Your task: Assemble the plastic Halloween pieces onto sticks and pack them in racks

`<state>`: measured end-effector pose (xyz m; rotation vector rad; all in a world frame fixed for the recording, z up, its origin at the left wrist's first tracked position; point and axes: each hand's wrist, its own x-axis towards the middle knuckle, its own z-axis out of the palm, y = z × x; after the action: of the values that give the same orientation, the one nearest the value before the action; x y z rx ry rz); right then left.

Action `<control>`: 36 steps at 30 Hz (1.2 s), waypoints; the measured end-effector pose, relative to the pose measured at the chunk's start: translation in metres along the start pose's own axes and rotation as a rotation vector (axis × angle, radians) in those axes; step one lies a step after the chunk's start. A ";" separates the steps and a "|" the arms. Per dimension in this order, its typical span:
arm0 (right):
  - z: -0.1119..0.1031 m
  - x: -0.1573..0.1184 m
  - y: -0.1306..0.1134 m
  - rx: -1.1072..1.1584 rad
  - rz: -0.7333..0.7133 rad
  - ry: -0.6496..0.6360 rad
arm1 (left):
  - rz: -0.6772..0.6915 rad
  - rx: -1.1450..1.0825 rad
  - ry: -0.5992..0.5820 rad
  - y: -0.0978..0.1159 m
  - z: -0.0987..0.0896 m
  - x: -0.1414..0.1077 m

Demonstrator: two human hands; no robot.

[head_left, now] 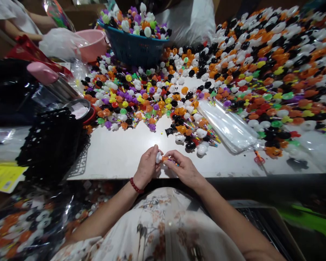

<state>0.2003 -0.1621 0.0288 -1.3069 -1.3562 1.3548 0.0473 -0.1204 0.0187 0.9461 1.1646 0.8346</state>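
Reaching in over the table's front edge, with forearms angled inward and wrists near that edge. Pinching a small white piece (159, 157) in the left hand (149, 163); gripping an orange-ended patterned stick (174, 162) in the right hand (183, 166), lined up with the white piece between close-set hands. Open on the table (111, 156) to the left and right of the hands; bounded ahead by heaped small figures (136, 99), leftward by black mesh (51, 145), ahead-right by clear bags (228, 127).
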 end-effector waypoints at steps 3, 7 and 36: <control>-0.003 0.000 -0.005 -0.052 0.020 -0.020 | 0.038 0.089 0.031 -0.001 -0.001 -0.002; -0.004 -0.002 -0.010 -0.163 0.009 -0.031 | 0.113 0.228 0.056 -0.004 -0.005 -0.003; -0.006 0.003 -0.011 -0.181 0.013 -0.047 | 0.121 0.413 -0.046 0.007 -0.016 0.008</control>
<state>0.2041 -0.1573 0.0399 -1.4121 -1.5348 1.3026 0.0330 -0.1079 0.0201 1.3779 1.2744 0.6740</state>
